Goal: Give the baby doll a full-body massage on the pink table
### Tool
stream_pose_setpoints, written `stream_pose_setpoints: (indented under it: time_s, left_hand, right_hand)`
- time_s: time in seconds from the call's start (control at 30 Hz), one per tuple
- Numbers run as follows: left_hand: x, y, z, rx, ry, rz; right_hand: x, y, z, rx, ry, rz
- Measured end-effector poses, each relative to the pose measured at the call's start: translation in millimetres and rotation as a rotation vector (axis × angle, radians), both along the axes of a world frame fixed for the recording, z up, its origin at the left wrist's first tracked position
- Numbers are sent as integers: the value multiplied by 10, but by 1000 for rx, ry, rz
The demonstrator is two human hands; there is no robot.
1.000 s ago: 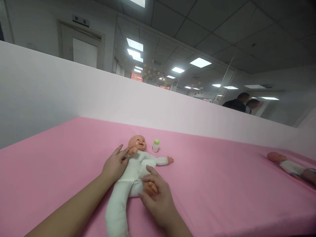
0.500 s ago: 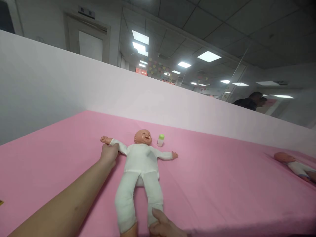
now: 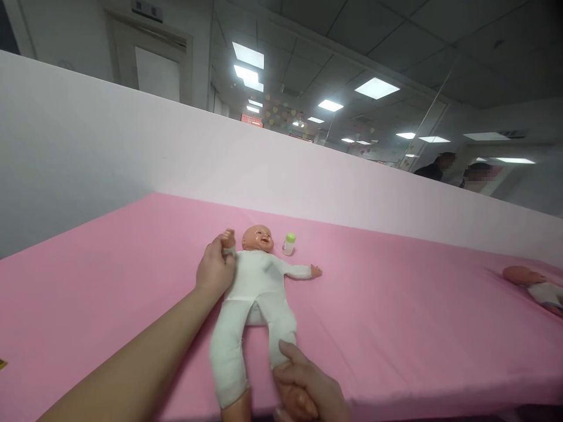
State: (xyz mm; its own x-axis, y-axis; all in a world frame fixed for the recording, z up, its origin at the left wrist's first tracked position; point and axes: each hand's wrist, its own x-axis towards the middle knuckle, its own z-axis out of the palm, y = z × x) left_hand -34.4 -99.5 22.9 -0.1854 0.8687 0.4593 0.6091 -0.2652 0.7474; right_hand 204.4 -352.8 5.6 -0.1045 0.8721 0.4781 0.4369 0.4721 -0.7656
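**A:** What do you see, going from the left side to the right?

**B:** First comes the left hand (image 3: pixel 214 271). It is curled around the arm of a baby doll (image 3: pixel 254 287), and that little arm is bent up next to the doll's head. The doll lies on its back in white clothes on the pink sheet (image 3: pixel 109 275), with its head toward 12 o'clock and its legs toward 6 o'clock.

**A:** And the other hand?

**B:** The right hand (image 3: pixel 308 390) is at the bottom, at about 5 o'clock from the doll's tummy. Its fingers are closed around one doll foot. The other foot lies free just beside it.

**A:** How many dolls are there?

**B:** Two. The second doll (image 3: pixel 534 286) lies far off at 3 o'clock, by the right edge, and nobody is touching it.

**A:** Any bottles?

**B:** One small baby bottle (image 3: pixel 289 244) with a green top. It stands just beside the first doll's head, at about 1 o'clock from it.

**A:** Anybody else around?

**B:** Two people (image 3: pixel 457 170) stand behind the white wall (image 3: pixel 132 140), far away at 2 o'clock.
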Motion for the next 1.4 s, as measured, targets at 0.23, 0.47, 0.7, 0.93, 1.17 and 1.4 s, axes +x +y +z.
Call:
stream_pose_setpoints:
  time_s: [0.23,0.47,0.7,0.93,1.17,1.4]
  left_hand:
    - [211,-37,-38,182,561,-98]
    - [225,-22,-49,184,723,-206]
    - [183,-10,-62,122,650,-266]
    - [22,110,-113,53,306,-231]
    - [-236,342,-210,-269,-119,41]
    - [-248,458,-323,-417,-401,216]
  right_hand:
    - [-98,301,476,28,69,4]
    - [-231,745,584,-96,18,-36]
    - [-285,971,500,-116,4,-53]
    - [-228,620,501,-30,0,-48]
    - [-34,154,255,155,-132,45]
    - [84,7,-325,-37,-250,-21]
